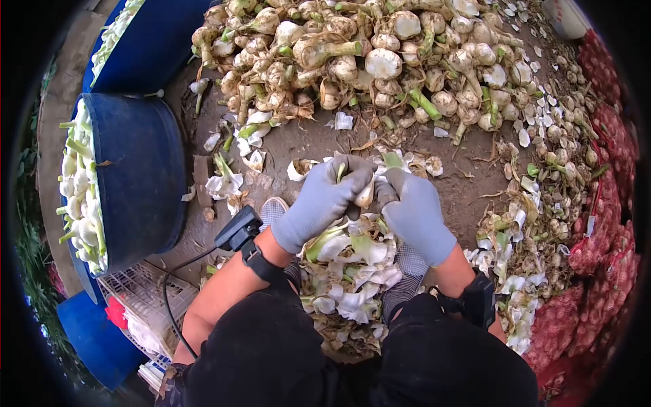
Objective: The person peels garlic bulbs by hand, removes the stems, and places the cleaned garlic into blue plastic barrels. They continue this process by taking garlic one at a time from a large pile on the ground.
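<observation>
In a grey glove with dark fingertips, my left hand [322,203] is closed around a garlic bulb [366,195]. A short green stem [341,172] pokes up between its fingers. My right hand [417,214], gloved the same way, has its thumb and fingers pinched against the bulb's right side; whether loose skin is caught there is hidden. Beneath both hands, between my shoes, lies a heap of peeled-off garlic skins [356,264]. Just beyond them, more skin scraps [298,169] are scattered on the ground.
A large pile of unpeeled garlic [380,64] spreads ahead. At left, a blue tub [139,176] holds whitish peeled garlic [83,183], with another blue tub [159,41] behind it. A white plastic crate [152,298] stands near my left arm. Red mesh sacks [610,251] line the right.
</observation>
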`<control>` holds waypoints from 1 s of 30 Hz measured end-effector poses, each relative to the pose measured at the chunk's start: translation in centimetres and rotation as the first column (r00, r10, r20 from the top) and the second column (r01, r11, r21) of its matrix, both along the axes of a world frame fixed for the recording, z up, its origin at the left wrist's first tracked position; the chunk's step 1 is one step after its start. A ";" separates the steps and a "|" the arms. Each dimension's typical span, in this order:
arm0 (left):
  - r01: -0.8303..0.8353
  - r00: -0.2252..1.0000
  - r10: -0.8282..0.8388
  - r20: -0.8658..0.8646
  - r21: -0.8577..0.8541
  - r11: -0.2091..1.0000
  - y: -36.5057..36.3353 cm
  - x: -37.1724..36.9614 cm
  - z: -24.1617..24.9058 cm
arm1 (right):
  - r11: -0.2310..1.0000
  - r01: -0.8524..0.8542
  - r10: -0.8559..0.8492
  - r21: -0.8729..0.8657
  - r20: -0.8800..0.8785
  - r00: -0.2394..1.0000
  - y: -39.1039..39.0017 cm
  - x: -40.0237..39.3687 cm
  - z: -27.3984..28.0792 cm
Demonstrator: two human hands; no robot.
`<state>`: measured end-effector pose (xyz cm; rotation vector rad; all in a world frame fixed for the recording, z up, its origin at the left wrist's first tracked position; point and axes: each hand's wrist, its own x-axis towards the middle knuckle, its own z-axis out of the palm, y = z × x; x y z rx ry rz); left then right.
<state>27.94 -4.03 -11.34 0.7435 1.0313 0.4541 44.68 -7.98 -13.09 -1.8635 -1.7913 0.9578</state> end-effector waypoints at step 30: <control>0.195 0.955 -0.020 -0.294 0.581 0.790 5.8 -1.3 -1.3 | 0.969 0.159 -0.209 0.190 0.282 0.937 6.8 7.4 -2.2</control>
